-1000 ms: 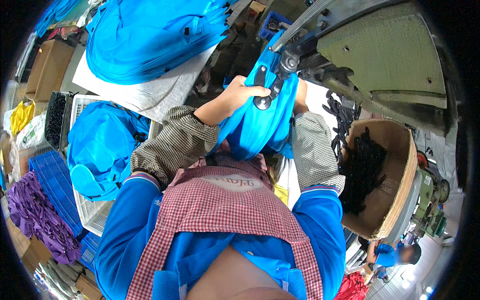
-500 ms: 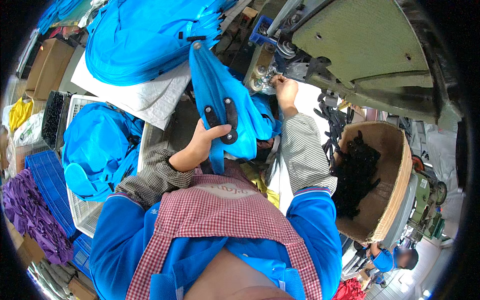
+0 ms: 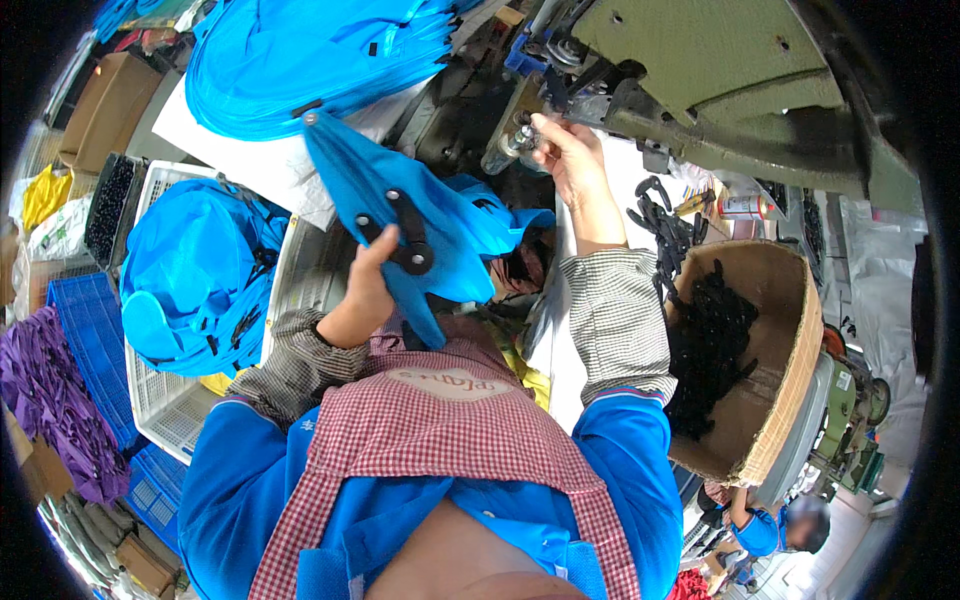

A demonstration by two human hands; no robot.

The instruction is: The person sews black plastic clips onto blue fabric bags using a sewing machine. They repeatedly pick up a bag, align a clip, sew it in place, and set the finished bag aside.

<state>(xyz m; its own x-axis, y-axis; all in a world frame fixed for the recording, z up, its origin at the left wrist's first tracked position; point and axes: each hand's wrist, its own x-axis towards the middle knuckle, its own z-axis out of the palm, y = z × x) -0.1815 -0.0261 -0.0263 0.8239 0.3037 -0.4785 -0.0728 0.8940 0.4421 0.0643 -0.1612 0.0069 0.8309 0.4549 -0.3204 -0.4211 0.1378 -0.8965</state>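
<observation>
The left hand has its grip closed on the blue cloth, thumb over the front beside two black tabs with shiny studs. The cloth is in front of the apron, between the white basket and the machine, its narrow end pointing up and left toward the blue stack; whether they touch I cannot tell. The right hand is apart from the cloth, its fingers bent at the metal post below the machine; I cannot tell whether that grip has hold of anything. Its forearm lies over the white tabletop. Just right of that sleeve is a bunch of black straps, near a carton with more black pieces inside. The basket holds crumpled blue fabric; a purple pile lies beside a blue crate.
</observation>
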